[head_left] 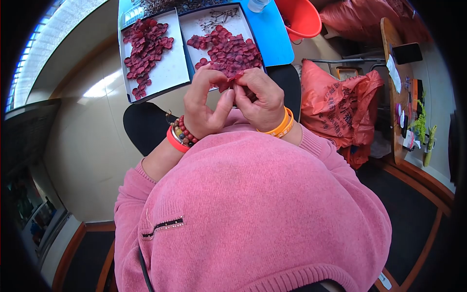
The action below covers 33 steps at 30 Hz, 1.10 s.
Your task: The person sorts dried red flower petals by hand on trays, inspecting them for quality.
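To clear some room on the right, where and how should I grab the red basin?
Best bet: pinch the rim of the red basin on its right side, away from the blue tabletop, coming from above right. That edge looks bare, while the tabletop crowds the left.

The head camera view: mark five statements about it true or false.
1. Both the left tray and the right tray hold dark red petals. True.
2. The orange wristbands are on the left wrist. False: they are on the right wrist.
3. The left hand and right hand meet at a dark red petal piece. True.
4. The red bucket stands left of both trays. False: it is to their right.
5. The beaded bracelet is on the left wrist. True.
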Tool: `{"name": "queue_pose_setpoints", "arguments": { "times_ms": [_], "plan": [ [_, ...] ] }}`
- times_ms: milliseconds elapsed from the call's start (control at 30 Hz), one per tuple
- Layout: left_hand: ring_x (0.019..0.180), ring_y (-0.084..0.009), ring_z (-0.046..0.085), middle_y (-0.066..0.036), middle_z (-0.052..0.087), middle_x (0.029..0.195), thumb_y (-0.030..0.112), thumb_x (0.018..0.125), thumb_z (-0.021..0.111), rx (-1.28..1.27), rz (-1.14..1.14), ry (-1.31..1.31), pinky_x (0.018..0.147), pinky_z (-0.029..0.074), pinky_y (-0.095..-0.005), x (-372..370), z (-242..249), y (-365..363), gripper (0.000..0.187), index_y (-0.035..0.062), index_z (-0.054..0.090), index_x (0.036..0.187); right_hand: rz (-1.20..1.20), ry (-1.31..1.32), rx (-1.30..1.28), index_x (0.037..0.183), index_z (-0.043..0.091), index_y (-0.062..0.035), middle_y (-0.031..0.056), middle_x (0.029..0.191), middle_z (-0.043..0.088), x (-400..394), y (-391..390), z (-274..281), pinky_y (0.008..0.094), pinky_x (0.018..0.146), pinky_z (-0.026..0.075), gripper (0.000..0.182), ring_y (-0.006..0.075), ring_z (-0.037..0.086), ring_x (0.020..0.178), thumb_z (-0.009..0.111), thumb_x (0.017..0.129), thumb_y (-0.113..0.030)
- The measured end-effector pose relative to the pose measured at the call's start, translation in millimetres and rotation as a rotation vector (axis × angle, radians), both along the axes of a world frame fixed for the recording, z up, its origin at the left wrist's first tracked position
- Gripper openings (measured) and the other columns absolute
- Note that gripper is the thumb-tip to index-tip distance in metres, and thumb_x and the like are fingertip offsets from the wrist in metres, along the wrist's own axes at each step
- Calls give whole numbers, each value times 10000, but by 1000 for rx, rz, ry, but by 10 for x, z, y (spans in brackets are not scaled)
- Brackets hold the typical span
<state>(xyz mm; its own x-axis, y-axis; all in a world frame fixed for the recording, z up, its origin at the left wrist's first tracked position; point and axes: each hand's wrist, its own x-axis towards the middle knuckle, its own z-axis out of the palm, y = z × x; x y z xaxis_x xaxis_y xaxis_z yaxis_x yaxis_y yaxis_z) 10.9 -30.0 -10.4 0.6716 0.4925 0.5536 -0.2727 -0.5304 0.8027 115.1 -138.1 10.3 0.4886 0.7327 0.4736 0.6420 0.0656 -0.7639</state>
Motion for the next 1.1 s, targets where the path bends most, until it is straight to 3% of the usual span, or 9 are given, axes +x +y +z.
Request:
{"name": "queue_pose_setpoints", "arguments": {
  "times_ms": [133,267,333,533,667,767,900,1067,1100],
  "plan": [
    [680,-248,540,-112,528,758,23,781,600,-128,-46,78,659,432,-303,18,-24,-19,126,-11,538,886,4,-117,6,811,566,-6,127,780,570,14,20,2,341,616,481,158,295,581,700,615,683,70],
    [681,-269,536,-112,543,767,-27,790,588,61,20,63,665,431,-306,70,-111,11,123,-6,543,902,15,-157,-2,816,557,-6,132,783,568,21,16,-36,359,615,474,153,302,579,696,596,691,72],
    [680,-276,533,-108,553,772,-50,788,584,240,49,18,661,428,-312,95,-49,44,132,-3,553,907,14,-164,3,840,573,2,122,782,563,38,12,-70,317,585,469,158,269,573,670,605,705,78],
    [703,-266,545,-98,575,741,-72,762,593,-159,-120,94,672,427,-330,-7,-85,44,149,14,591,884,17,-68,-48,853,577,4,92,769,562,-1,-29,-83,256,536,452,131,169,584,630,602,743,70],
    [641,-264,552,-85,575,705,-89,723,605,134,-127,40,669,441,-340,10,-21,114,181,1,592,880,-4,160,-102,868,570,5,57,782,569,-75,-60,-119,213,513,441,98,80,589,642,587,787,58],
    [706,-254,582,-102,586,751,-102,735,620,294,-79,25,756,480,-355,-38,-74,97,221,-10,585,932,-33,234,-98,831,539,1,102,749,539,-113,-47,-44,290,496,450,111,205,585,593,593,754,59],
    [662,-237,609,-88,612,752,-50,782,633,368,45,-119,804,489,-419,-35,-114,48,185,7,578,949,36,331,31,895,554,12,78,795,554,-102,-24,-73,240,514,476,93,135,607,620,573,814,53],
    [663,-223,608,-87,615,762,-5,802,641,425,80,-121,810,479,-425,-50,-103,67,187,22,572,975,108,679,-38,973,549,16,53,853,564,-143,-60,68,216,546,525,80,99,630,672,536,895,6],
    [655,-225,605,-89,613,758,3,793,652,434,91,-127,792,480,-419,-45,-104,72,184,17,579,961,129,617,-21,982,541,11,46,855,564,-127,-58,28,217,546,537,81,101,638,681,535,907,-20]
  ]
}}
